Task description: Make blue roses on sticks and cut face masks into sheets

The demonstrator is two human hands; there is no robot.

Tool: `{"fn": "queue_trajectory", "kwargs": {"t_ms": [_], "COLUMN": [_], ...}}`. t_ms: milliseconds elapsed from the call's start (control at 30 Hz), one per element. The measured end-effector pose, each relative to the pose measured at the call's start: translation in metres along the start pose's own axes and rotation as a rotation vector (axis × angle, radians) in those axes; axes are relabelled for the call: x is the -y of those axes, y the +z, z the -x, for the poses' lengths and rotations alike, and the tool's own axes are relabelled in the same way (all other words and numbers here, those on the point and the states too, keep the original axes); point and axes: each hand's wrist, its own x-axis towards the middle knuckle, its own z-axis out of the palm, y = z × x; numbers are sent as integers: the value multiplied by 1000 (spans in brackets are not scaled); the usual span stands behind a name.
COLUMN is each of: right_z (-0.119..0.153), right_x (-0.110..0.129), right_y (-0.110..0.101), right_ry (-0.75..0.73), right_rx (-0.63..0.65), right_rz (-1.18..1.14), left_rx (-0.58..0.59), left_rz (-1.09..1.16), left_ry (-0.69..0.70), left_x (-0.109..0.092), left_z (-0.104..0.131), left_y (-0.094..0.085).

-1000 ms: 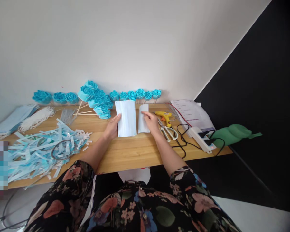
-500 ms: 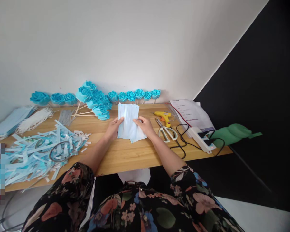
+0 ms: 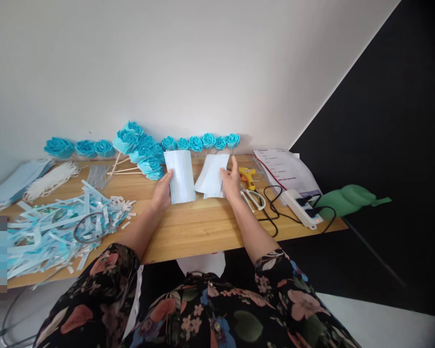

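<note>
My left hand (image 3: pixel 162 190) grips a pale blue face mask piece (image 3: pixel 181 176) by its left edge, with the thumb on the front; it may be more than one layer. In my right hand (image 3: pixel 231 180) are further mask pieces (image 3: pixel 212 175), fanned slightly and pinched at their right side. One finger of that hand points up. A narrow gap separates the two lots above the wooden table (image 3: pixel 181 232). Scissors (image 3: pixel 255 199) with white handles and a yellow glue gun (image 3: pixel 249 177) lie just beyond my right hand, partly hidden by it.
Blue paper-like roses (image 3: pixel 145 150) line the wall. On the left lie a mask stack (image 3: pixel 18 181), white ear loops (image 3: pixel 52 181), grey wires (image 3: pixel 98 176) and a heap of blue strips (image 3: pixel 58 232). To the right are a power strip (image 3: pixel 304 210), printed sheets (image 3: pixel 289 171) and a green object (image 3: pixel 347 202).
The mask pieces, held together before, are now parted into two lots. My left hand has moved slightly left and my right hand to the right, in front of the scissors.
</note>
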Motion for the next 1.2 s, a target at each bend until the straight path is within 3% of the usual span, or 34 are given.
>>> {"fn": "queue_trajectory", "kwargs": {"t_ms": [100, 200, 400, 500, 1067, 1200], "right_z": [-2, 3, 23, 28, 25, 10], "right_x": [4, 8, 10, 8, 3, -4], "right_y": [-6, -2, 15, 20, 22, 13], "right_ry": [-90, -125, -2, 60, -33, -59], "right_rx": [-6, 91, 403, 491, 410, 237], "right_rz": [85, 134, -178, -219, -8, -8], "left_rx": [-4, 36, 200, 232, 157, 73], "left_rz": [43, 60, 26, -1, -1, 60], "left_ry": [-28, -89, -118, -128, -49, -21], "left_x": [-3, -5, -1, 3, 7, 3], "left_z": [0, 3, 13, 16, 11, 5], "left_y": [0, 2, 8, 9, 7, 5]}}
